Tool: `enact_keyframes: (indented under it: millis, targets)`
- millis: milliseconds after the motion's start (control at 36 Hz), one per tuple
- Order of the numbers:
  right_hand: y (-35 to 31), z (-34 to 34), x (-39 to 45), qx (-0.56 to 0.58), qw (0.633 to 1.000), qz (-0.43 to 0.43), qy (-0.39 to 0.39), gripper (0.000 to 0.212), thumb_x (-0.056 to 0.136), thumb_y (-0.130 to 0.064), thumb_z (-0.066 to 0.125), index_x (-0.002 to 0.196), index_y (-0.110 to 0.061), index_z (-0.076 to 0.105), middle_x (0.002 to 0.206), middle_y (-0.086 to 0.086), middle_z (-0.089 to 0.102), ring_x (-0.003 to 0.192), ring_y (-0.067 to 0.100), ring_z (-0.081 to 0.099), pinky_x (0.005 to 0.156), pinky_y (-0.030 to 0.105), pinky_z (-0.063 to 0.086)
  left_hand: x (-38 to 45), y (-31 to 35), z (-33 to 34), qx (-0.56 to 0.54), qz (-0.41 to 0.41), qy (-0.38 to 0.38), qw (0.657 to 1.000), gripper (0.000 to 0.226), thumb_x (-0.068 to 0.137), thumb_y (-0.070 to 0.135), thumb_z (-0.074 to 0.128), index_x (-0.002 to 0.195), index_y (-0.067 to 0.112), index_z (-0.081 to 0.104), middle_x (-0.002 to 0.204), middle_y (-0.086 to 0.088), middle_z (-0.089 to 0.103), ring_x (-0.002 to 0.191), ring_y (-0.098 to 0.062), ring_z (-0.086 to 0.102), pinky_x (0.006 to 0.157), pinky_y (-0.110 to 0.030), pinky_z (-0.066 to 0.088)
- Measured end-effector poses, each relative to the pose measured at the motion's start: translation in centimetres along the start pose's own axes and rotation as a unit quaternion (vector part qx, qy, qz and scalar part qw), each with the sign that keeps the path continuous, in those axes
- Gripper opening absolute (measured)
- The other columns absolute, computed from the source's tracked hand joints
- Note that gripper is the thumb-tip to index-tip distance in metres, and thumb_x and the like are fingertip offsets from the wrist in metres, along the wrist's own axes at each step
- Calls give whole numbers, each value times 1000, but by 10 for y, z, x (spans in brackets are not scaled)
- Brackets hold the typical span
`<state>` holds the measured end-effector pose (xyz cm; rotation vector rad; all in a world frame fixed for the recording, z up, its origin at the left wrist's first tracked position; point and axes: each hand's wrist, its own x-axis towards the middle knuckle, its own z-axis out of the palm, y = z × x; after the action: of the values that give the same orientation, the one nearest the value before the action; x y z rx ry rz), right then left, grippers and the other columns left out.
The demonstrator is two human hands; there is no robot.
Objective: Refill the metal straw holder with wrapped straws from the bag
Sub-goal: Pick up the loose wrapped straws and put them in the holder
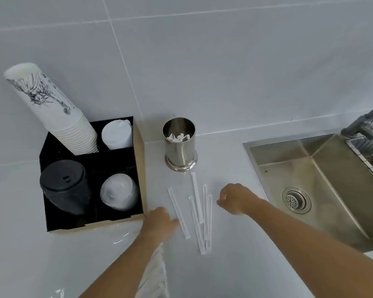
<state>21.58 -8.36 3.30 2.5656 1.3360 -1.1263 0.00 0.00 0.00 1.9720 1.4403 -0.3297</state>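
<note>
Pale paper wrappers lie scattered at the centre of the frame, and both hands hover close to them. The left hand, low and left of centre, has its grip curled down with the thumb touching the lower part of the leftmost wrapped straw; whether the fingers are clamped on anything I cannot tell, since the palm faces down. A clear plastic bag with more straws in it runs beneath that forearm toward the bottom edge. The right hand, right of centre, is loosely curled with the fingertips drawn together, near the loose straws but not touching them, and holding nothing I can see.

Between the hands, four more wrapped straws lie close together and partly overlapping on the white desk. Just above them stands the metal straw holder, upright, with a few wrapped ends showing low inside it.

At the left sits a black organiser holding a tilted stack of paper cups, black lids and clear lids. At the right is a steel sink with its drain.
</note>
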Motion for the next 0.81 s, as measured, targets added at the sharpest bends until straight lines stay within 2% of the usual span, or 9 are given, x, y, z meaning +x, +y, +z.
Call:
enact_keyframes:
  millis: [83,139,278,417,556,611,694,806]
  targets:
    - [0,10,11,20,1000,13,11,31,89,-29,51,62,-12,52,65,1,56,64,20,59,62,28,47,5,4,7,-36,-11,15,999,28,84,38,59,78,14,48,70,4,50,64,-13,48,57,-26,40]
    - [-4,17,16,18,999,29,7,35,88,-28,52,57,-15,43,58,-1,47,54,15,48,55,25,41,5,9,11,-58,-15,18,998,28,85,38,61,82,15,45,71,6,46,59,-9,43,50,-22,33]
    - [-8,29,26,17,999,45,10,33,88,-34,55,61,-17,45,58,-2,48,54,13,48,52,23,40,10,18,18,-97,-34,27,994,35,82,39,65,97,15,46,83,4,51,66,-9,48,50,-22,35]
    - [-14,38,31,4,999,43,18,29,86,-47,56,83,-19,51,70,-5,52,71,16,56,62,26,43,17,28,22,-101,-39,25,994,46,76,44,71,100,16,44,89,4,51,73,-11,51,53,-23,36]
    - [-18,42,32,16,998,56,27,33,84,-50,62,87,-18,52,72,-4,53,74,17,58,65,27,48,23,34,25,-90,-44,14,995,52,75,42,73,109,14,44,100,0,54,85,-18,55,64,-24,41]
    - [-21,44,31,25,997,64,30,32,83,-48,64,85,-18,52,71,-4,54,73,17,59,65,27,50,23,36,27,-86,-40,20,995,54,75,42,73,109,14,44,99,0,52,85,-18,55,65,-24,41]
    - [-23,43,29,31,996,74,32,26,83,-39,66,81,-18,50,69,-5,50,71,17,55,61,26,45,22,38,31,-85,-33,29,995,53,73,42,74,106,14,44,97,-1,52,84,-20,57,63,-26,44]
    - [-25,40,31,18,996,83,34,24,81,-15,63,67,-17,44,67,-3,49,62,16,50,51,22,38,24,41,35,-71,-25,24,997,46,76,36,73,104,13,44,99,-3,51,87,-23,58,64,-28,45]
